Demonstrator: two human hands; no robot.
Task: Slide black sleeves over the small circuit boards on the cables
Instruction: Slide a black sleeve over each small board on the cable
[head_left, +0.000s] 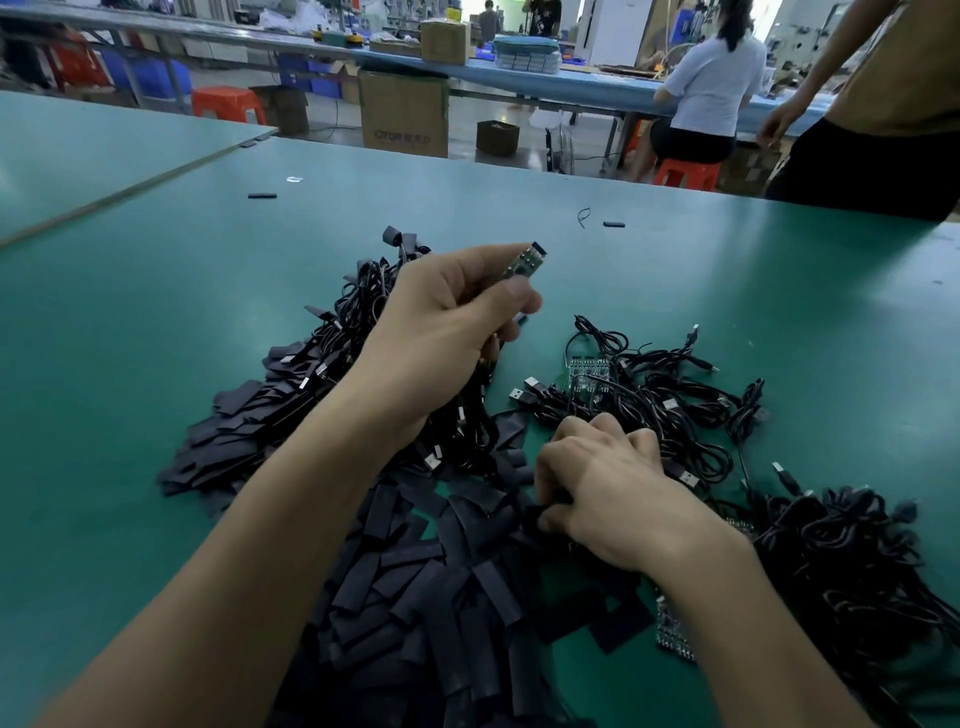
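Here, the left hand (447, 332) pinches a small circuit board (524, 262), raised above the green table (727, 270). The right hand (602, 488) curls around a black sleeve (543, 512) in the pile (441, 582). The sleeve's flat mouth may snag the board's corners. Print on a cardboard box (402, 111) is too blurred to read.

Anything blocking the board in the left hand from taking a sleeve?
Nothing visible: the small green circuit board sticks out bare above the left hand; the right hand is down among the flat black sleeves.
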